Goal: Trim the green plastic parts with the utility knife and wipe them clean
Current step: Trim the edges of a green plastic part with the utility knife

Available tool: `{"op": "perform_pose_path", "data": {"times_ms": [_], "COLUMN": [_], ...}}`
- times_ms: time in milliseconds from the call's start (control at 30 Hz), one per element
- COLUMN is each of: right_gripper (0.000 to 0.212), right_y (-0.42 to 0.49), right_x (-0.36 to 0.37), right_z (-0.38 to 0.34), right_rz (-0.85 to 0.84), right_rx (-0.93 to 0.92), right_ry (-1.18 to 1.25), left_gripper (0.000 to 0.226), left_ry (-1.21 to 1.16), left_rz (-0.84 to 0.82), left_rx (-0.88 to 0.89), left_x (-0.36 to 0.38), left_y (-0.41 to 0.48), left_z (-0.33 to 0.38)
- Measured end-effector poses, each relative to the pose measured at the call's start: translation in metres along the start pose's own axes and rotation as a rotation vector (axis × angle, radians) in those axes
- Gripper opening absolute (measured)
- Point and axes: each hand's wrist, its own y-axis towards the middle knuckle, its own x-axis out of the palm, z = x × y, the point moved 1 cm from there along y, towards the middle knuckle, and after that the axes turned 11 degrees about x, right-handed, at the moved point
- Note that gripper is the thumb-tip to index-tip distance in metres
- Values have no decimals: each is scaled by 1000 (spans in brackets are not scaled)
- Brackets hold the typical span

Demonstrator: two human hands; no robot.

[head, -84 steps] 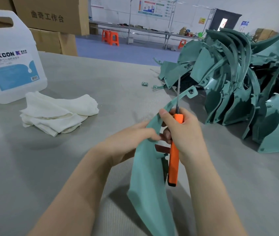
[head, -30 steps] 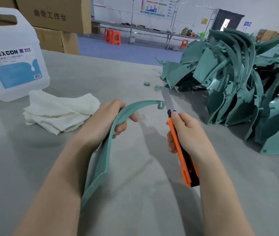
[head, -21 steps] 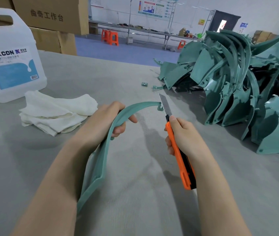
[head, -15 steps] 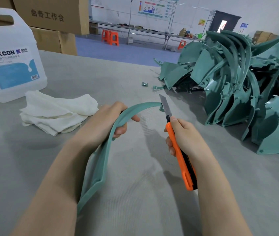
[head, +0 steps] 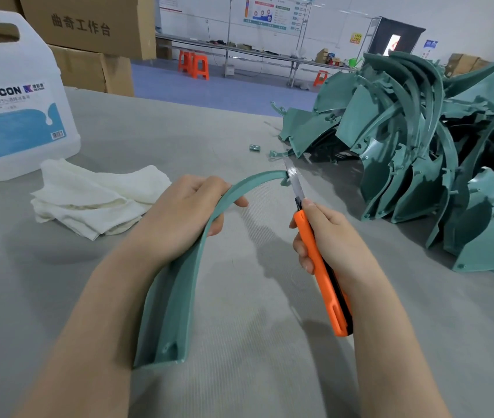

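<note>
Head view: left hand fingers curled round a curved green part, right hand gripping the utility knife, blade at the part's far tip beyond the fingers; trimming underway, white cloth untouched, pile of parts apparently remaining.

Seen from one wide-angle camera worn on the head, facing forward and down across the tabletop; close above the left hand and right hand, workshop wall far beyond at the top.
</note>
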Motion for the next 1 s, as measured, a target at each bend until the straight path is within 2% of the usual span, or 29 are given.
{"op": "perform_pose_path", "data": {"times_ms": [167,567,1000], "right_gripper": [41,41,41], "right_y": [-6,-8,-6], "right_x": [3,15,23], "right_z": [-4,-3,0], "right_rz": [-101,-205,-247], "right_rx": [-9,-82,-115], "right_ry": [-11,-105,-134], "left_gripper": [44,43,40], "left_ry": [42,40,35], "left_rz": [-24,-9,56], "left_rx": [-17,-65,-60], "left_x": [3,7,8], "left_y": [-1,2,2], "left_z": [1,0,-4]}}
